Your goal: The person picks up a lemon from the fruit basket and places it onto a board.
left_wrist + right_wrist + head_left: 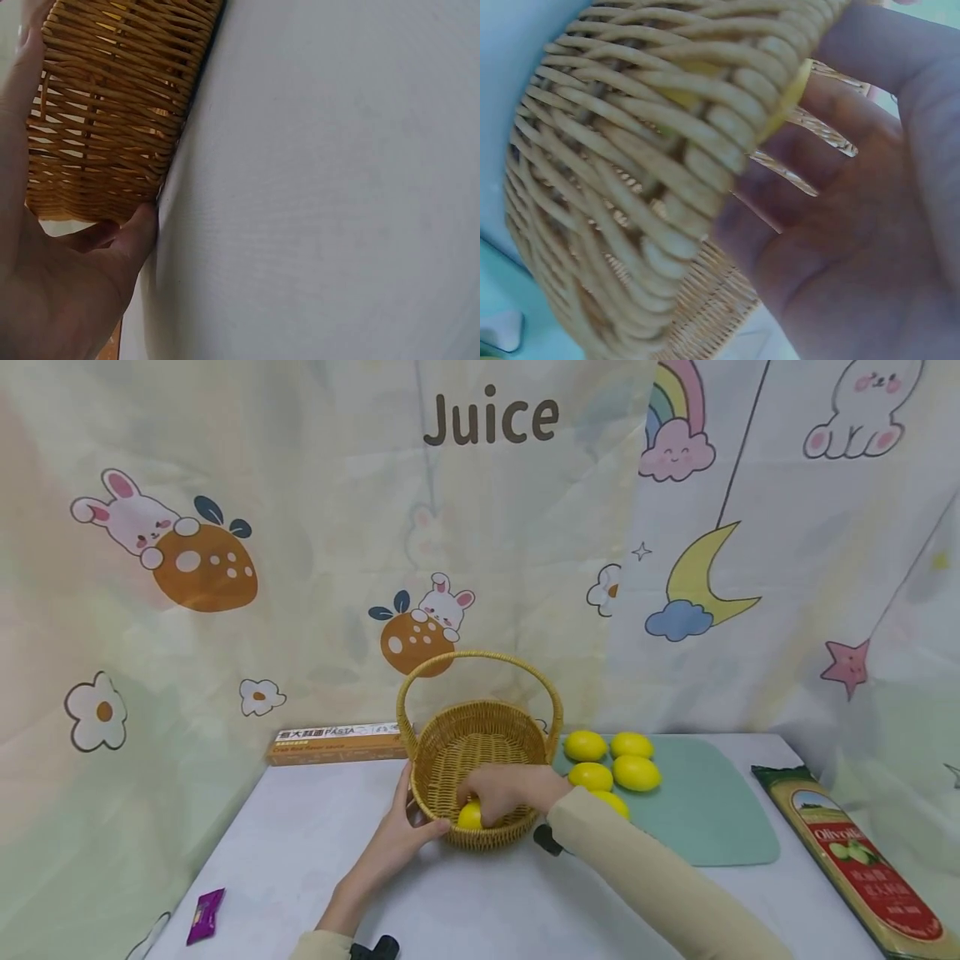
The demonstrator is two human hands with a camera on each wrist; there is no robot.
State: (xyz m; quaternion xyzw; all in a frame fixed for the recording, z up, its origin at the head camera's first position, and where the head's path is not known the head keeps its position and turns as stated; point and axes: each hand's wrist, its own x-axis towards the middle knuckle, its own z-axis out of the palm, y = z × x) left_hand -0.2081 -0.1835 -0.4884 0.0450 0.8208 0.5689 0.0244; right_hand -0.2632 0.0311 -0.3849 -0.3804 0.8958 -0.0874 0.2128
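A wicker basket with a tall arched handle stands on the white table, leaning toward me. My left hand grips its left side, the thumb over the front rim; in the left wrist view the fingers of this hand are against the outer weave. Reaching inside from the right, my right hand holds a yellow lemon low behind the front rim. In the right wrist view, the weave partly hides this lemon, and its far side is out of sight.
Several lemons lie on a pale green board right of the basket. A pasta box sits behind left, a long pasta bag lies far right, and a purple wrapped sweet rests front left.
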